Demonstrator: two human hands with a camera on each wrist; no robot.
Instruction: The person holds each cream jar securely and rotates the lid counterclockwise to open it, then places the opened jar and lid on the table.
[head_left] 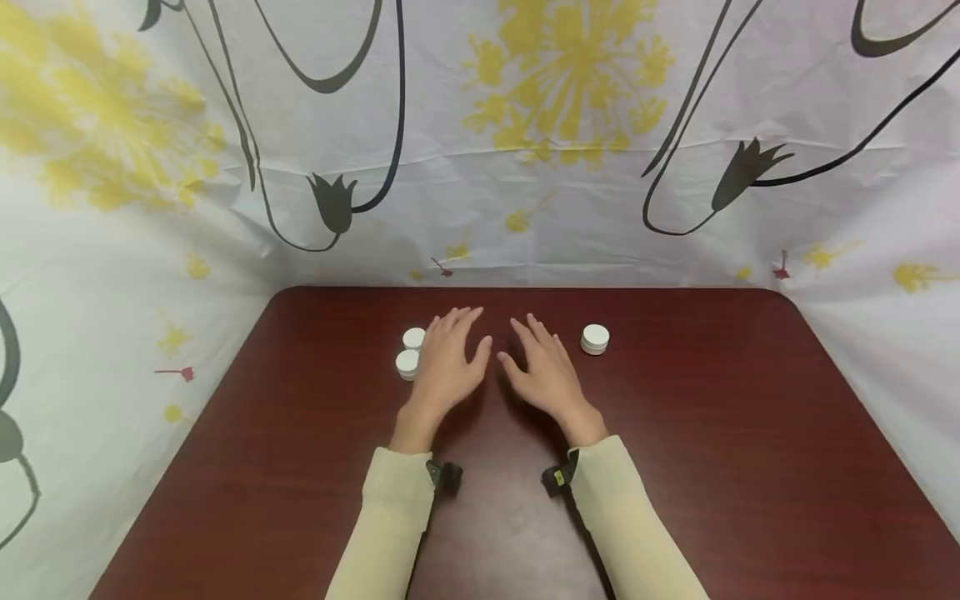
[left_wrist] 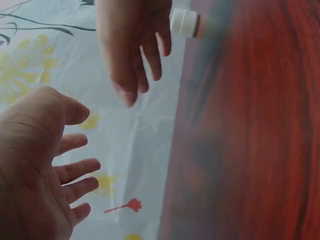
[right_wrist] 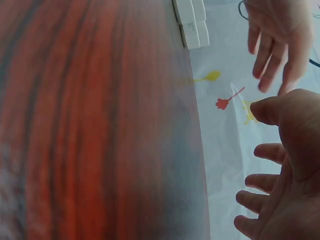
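Observation:
My left hand [head_left: 448, 358] hovers over the table with its fingers spread and nothing in them. Close beside it on the left are two small white round tubs [head_left: 407, 363], partly covered by the hand. My right hand [head_left: 546, 371] mirrors it, thumb apart from the fingers, holding nothing. A third white tub [head_left: 595, 338] stands a little to its right, with a seam running around its side. In the left wrist view that tub [left_wrist: 184, 23] shows past the right hand [left_wrist: 137, 45]. The right wrist view shows the other tubs [right_wrist: 191, 22] near the left hand [right_wrist: 280, 40].
The dark red wooden table [head_left: 712, 467] has rounded far corners. Behind and beside it hangs a white cloth [head_left: 480, 192] with yellow and grey flower prints. Small black cameras [head_left: 450, 477] are strapped at both wrists, by the pale sleeves [head_left: 393, 517].

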